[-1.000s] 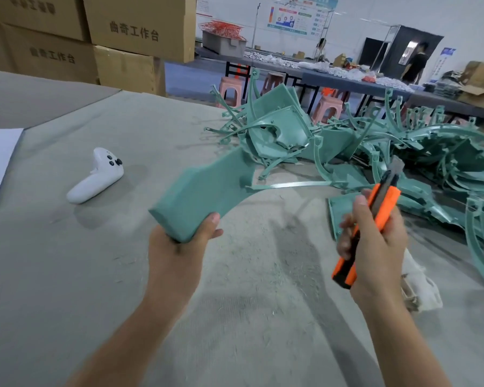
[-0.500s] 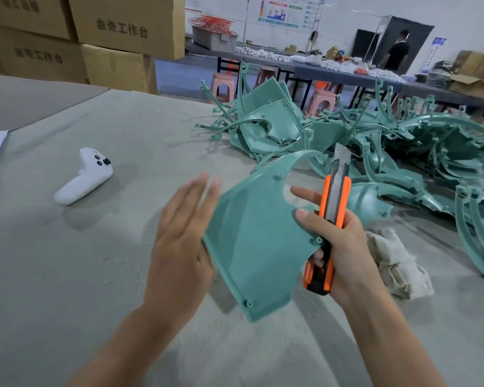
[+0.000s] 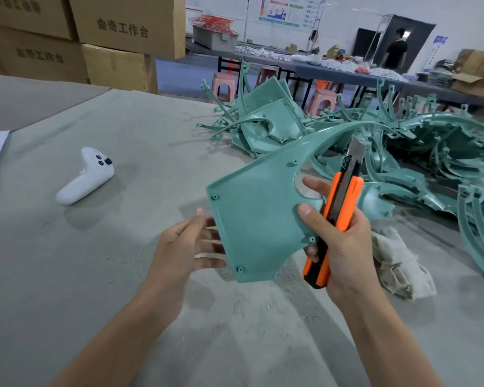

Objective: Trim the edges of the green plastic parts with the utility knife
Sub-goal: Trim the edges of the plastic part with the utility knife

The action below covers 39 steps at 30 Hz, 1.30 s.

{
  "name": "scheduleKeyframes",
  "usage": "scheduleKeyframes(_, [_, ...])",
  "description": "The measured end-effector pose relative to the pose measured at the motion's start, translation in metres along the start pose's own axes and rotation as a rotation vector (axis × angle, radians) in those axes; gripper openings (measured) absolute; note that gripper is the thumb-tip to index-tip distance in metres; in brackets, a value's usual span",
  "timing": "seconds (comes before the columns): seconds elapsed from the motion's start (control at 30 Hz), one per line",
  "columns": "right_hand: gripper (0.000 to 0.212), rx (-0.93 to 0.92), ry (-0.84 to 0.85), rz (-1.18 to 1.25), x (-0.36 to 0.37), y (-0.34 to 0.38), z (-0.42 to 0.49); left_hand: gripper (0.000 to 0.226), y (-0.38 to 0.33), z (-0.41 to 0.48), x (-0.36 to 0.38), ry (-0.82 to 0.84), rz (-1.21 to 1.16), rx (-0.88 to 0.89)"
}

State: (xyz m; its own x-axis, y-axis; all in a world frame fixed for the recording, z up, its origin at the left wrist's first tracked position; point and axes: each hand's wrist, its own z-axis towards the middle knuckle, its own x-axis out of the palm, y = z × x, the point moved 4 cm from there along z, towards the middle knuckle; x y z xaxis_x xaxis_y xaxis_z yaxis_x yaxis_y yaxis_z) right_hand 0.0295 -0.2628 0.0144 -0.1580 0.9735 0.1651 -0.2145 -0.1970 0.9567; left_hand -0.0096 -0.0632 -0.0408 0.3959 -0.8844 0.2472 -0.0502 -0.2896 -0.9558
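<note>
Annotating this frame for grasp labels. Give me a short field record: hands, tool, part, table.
left hand: open, fingers straight at left edge of green part; contact unclear
right hand: grips utility knife, thumb also pinches green part
utility knife: orange, blade out, pointing up
pile of green parts: far right on table
other: white controller, cloth

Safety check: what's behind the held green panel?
Fingers of the left hand run behind the panel, tips covered. The right hand, gripping the knife, shows a finger through the notch.
</note>
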Motion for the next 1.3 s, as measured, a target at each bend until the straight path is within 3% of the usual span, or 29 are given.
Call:
scheduleKeyframes(0.07, [0.038,-0.007,0.009,-0.002,0.001,0.0,-0.001,0.03,-0.001,-0.002,0.003,0.046,-0.033,0.019])
scheduleKeyframes(0.17, [0.039,-0.01,0.011,0.01,0.002,0.0,-0.001,0.012,-0.009,-0.003,-0.003,-0.02,-0.076,0.152])
scheduleKeyframes(0.3, [0.038,0.003,-0.004,0.045,0.001,-0.001,-0.001,0.041,-0.015,-0.001,-0.015,-0.08,-0.099,0.248])
scheduleKeyframes(0.4, [0.03,0.026,0.021,0.051,0.001,-0.003,-0.001,0.053,-0.016,-0.002,-0.009,0.097,-0.152,0.198])
scheduleKeyframes(0.5, [0.034,0.049,0.041,0.042,0.004,-0.005,-0.002,0.055,-0.01,-0.006,0.003,0.325,-0.251,0.034])
scheduleKeyframes(0.57, [0.031,0.033,0.023,0.043,0.006,-0.007,-0.003,0.067,-0.005,-0.01,0.009,0.353,-0.156,0.027])
scheduleKeyframes(0.63, [0.025,-0.003,-0.03,0.048,0.007,-0.007,-0.004,0.096,-0.003,-0.011,0.011,0.232,-0.01,0.157])
scheduleKeyframes(0.7, [0.021,-0.025,-0.085,0.063,0.007,-0.008,-0.004,0.118,-0.009,-0.015,0.01,0.051,0.262,0.434])
scheduleKeyframes(0.77, [0.02,-0.028,-0.101,0.071,0.008,-0.008,-0.006,0.121,-0.014,-0.023,0.014,-0.028,0.632,0.723])
scheduleKeyframes(0.83, [0.02,-0.029,-0.078,0.046,0.01,-0.008,-0.008,0.116,-0.013,-0.03,0.02,-0.032,0.869,0.903])
scheduleKeyframes(0.9, [0.018,-0.045,-0.029,-0.001,0.015,-0.008,-0.011,0.113,-0.01,-0.035,0.026,0.029,0.935,0.954])
scheduleKeyframes(1.0, [0.019,-0.081,0.1,-0.014,0.026,-0.006,-0.017,0.106,-0.004,-0.036,0.031,0.095,0.843,0.842])
scheduleKeyframes(1.13, [0.031,-0.13,0.313,-0.103,0.04,-0.005,-0.025,0.071,-0.001,-0.032,0.032,0.073,0.62,0.746])
scheduleKeyframes(1.23, [0.032,-0.137,0.342,-0.144,0.042,-0.005,-0.027,0.028,-0.005,-0.029,0.029,-0.049,0.566,0.745])
scheduleKeyframes(1.3, [0.029,-0.18,0.298,-0.179,0.041,-0.002,-0.026,0.02,-0.008,-0.029,0.026,-0.099,0.508,0.718])
